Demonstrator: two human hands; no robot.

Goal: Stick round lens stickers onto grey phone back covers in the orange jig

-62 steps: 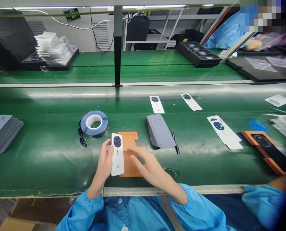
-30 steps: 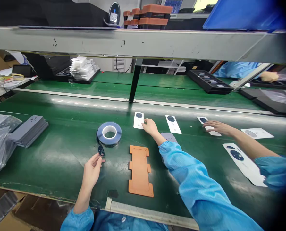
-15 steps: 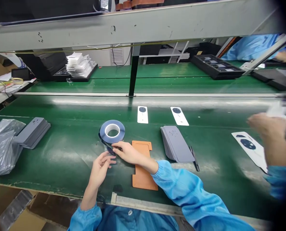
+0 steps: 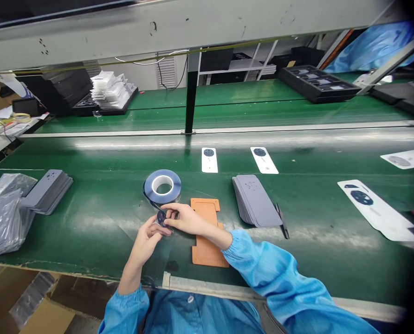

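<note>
A roll of blue tape (image 4: 176,186) with a white core lies flat on the green bench, a dark strip running from its near side. Just below it, my right hand (image 4: 185,219) pinches a dark round sticker (image 4: 161,218) at its edge. My left hand (image 4: 147,241) is close on the left, fingers loosely bent and apart, their tips beside and under the sticker; whether they touch it is unclear. Partly under my right wrist lies an orange plate (image 4: 207,253) with notched edges. A stack of grey phone-shaped panels (image 4: 257,202) and black tweezers (image 4: 281,220) rest to the right.
White cards with dark round prints (image 4: 209,162) lie farther back, and larger white sheets (image 4: 370,211) at the right. On the left are another grey panel stack (image 4: 45,192) and plastic-wrapped panels (image 4: 5,222). A metal post (image 4: 191,93) and overhead beam (image 4: 207,28) stand ahead.
The dark sticker has turned to face me more, and my left fingers have come closer to it. Another person's hand has withdrawn at the right, where a white sheet now lies.
</note>
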